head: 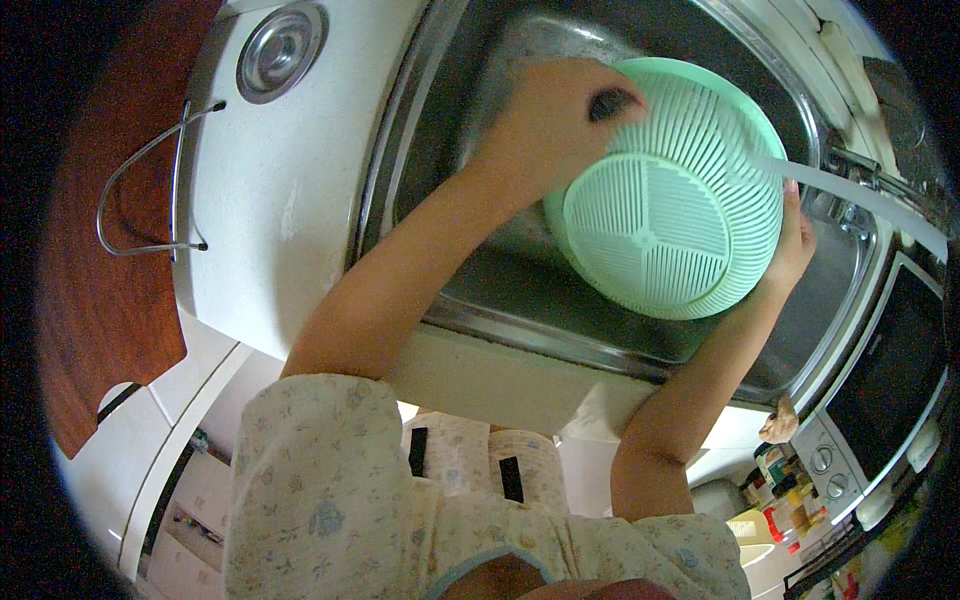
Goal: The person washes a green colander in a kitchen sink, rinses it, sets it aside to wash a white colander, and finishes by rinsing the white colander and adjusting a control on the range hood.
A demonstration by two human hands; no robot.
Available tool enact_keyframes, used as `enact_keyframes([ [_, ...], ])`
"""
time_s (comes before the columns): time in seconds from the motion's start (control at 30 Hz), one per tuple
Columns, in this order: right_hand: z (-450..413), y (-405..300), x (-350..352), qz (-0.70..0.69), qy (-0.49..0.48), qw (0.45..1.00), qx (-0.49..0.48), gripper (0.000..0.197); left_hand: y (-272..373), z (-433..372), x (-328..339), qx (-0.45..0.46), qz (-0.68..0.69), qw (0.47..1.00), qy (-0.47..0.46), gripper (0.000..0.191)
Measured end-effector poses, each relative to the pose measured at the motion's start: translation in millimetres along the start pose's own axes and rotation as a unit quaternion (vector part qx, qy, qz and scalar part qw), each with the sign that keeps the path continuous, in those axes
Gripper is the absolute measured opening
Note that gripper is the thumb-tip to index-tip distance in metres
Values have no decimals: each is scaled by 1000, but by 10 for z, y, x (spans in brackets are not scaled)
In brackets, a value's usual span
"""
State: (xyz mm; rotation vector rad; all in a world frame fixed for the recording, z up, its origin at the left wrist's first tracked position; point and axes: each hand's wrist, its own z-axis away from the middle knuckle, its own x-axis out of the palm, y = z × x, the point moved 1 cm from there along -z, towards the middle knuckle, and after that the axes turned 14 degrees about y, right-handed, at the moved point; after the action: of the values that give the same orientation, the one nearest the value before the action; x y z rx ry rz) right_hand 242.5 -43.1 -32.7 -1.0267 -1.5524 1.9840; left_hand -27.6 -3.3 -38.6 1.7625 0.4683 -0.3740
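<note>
A mint-green plastic colander (643, 236) is tilted over the sink, its slotted base and outer wall facing me. My right hand (793, 244) grips its right side, with most of the fingers hidden behind the wall. At the upper left of the colander, my left hand (562, 112) is blurred and curled around a small dark object (612, 105), too unclear to name. That hand is against or very near the slotted wall. A pale, spout-like strip (855, 187) reaches in from the right, and what looks like water splashes on the colander where it ends.
Beneath the colander lies a stainless-steel sink (480, 300). Metal tap fittings (851, 195) stand along its right side. A small metal bowl or strainer (282, 52) rests on the white counter (300, 165). A wire stand (112, 180) is at the left. A dark-fronted appliance with knobs (885, 375) and several bottles (787, 487) are at the right.
</note>
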Motion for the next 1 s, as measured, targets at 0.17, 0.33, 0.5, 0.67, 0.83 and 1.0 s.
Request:
enact_keyframes([
  [0.17, 21, 16, 26, 6, 46, 998, 42, 29, 15, 67, 110, 25, 20, 999, 15, 16],
  [0.33, -4, 36, 22, 3, 48, 997, 54, 29, -55, 67, 105, 21, -83, 994, 69, 17],
  [0.5, 30, 17, 55, 15, 50, 998, 38, 29, 15, 96, 130, 94, -8, 992, 81, 19],
  [0.67, -4, 52, 23, 73, 49, 996, 24, 32, 7, 65, 133, 75, -80, 991, 83, 17],
  [0.83, 53, 42, 70, 42, 37, 998, 29, 33, -81, 64, 114, 44, -78, 992, 87, 17],
  [1.0, 15, 81, 57, 27, 42, 998, 38, 34, -40, 15, 102, 56, -101, 990, 85, 17],
])
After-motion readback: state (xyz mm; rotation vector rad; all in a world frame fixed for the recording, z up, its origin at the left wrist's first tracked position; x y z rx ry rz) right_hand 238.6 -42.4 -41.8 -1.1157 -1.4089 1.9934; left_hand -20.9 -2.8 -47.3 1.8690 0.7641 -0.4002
